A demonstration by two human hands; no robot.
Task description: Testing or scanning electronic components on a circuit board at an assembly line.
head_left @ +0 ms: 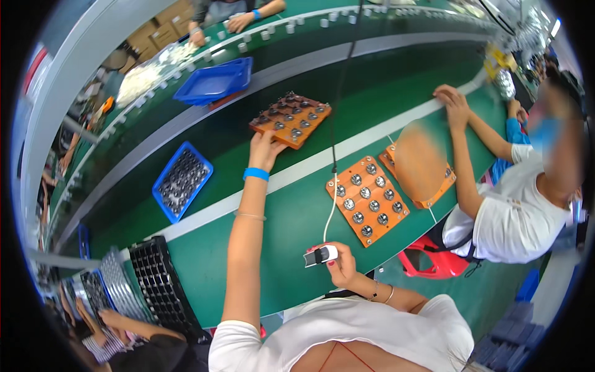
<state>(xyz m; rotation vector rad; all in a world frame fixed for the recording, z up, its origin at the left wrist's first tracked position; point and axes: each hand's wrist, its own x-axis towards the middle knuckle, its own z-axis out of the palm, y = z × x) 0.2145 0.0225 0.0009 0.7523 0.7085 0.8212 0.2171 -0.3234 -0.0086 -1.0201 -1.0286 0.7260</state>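
Note:
My left hand [266, 150] reaches forward and grips the near edge of an orange board [296, 119] set with rows of round metal parts. The board is over the green surface past the pale rail. In my right hand [344, 265], close to my body, is a small white handheld device with a black band [321, 255]; a white cord [330, 214] hangs down to it. To the right of the cord lies a second orange board [369, 201], also carrying round metal parts in rows. The device's exact kind cannot be made out.
A blue tray of dark metal parts [182, 182] sits left of my forearm. Blue trays [214, 82] lie farther off. Black gridded trays [162, 282] stand at the left. A co-worker's hand [455, 105] is at the right, beside a partly blurred orange board [441, 189].

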